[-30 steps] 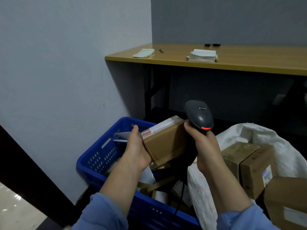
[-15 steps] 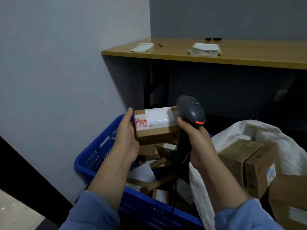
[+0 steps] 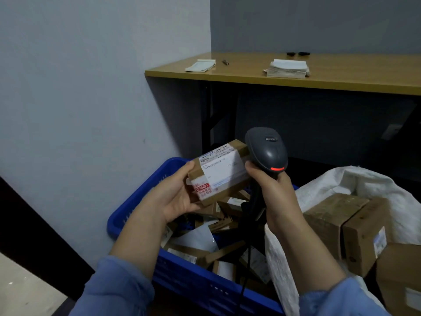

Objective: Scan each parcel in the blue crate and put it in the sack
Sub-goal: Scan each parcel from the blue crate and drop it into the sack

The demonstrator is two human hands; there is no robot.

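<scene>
My left hand [image 3: 176, 195] grips a small brown cardboard parcel [image 3: 219, 171] above the blue crate [image 3: 141, 199], its white label tilted up toward me. My right hand [image 3: 273, 190] holds a dark grey barcode scanner [image 3: 267, 152] just right of the parcel, a red light lit on its head, its cable hanging down into the crate. Several more parcels and a white envelope lie jumbled in the crate. The white sack [image 3: 369, 183] stands open on the right with brown boxes [image 3: 346, 224] inside.
A wooden table [image 3: 341, 80] stands behind, carrying a paper stack [image 3: 287, 68], a small notepad [image 3: 200, 65] and a pen. A grey wall is on the left, close to the crate. Under the table it is dark.
The left hand has turned the parcel so its label faces up and tilts toward me, now gripping it from below. The scanner stays beside the parcel's right end.
</scene>
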